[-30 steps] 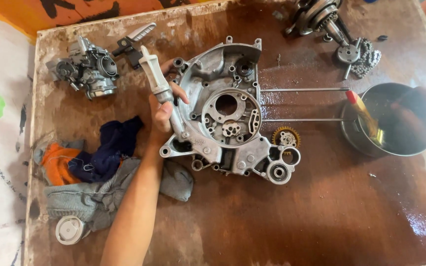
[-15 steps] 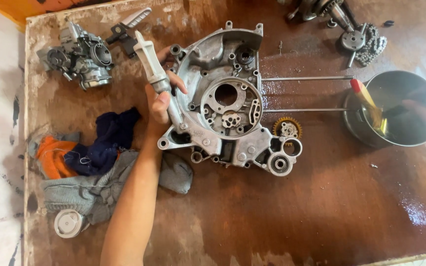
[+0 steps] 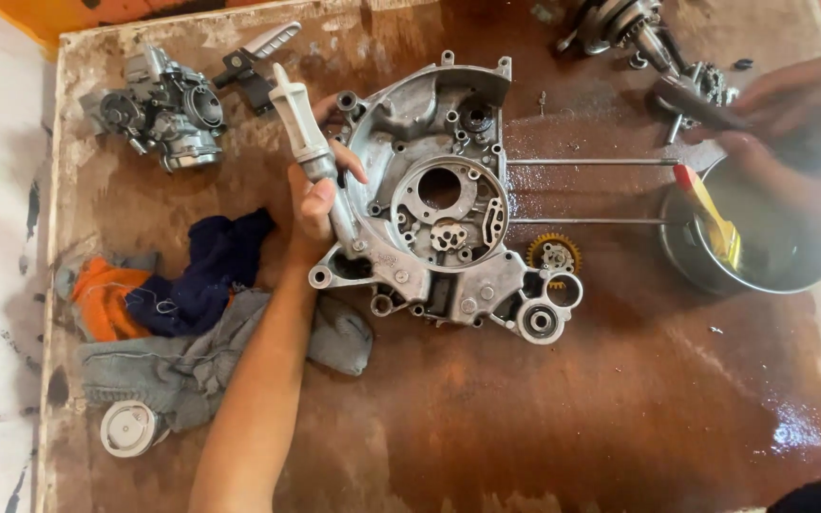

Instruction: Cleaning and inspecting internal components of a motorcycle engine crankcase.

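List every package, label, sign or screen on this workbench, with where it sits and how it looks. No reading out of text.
None in view: no package, label, sign or screen shows.
Nearest to a container: a round dark metal bowl at the right edge, with a yellow brush with a red handle in it.
A small round white cap lies at the lower left beside the rags.

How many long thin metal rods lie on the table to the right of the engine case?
2. The upper rod runs from the engine case toward the metal bowl; the lower rod lies parallel below it, above the small gear. Others may be hidden.
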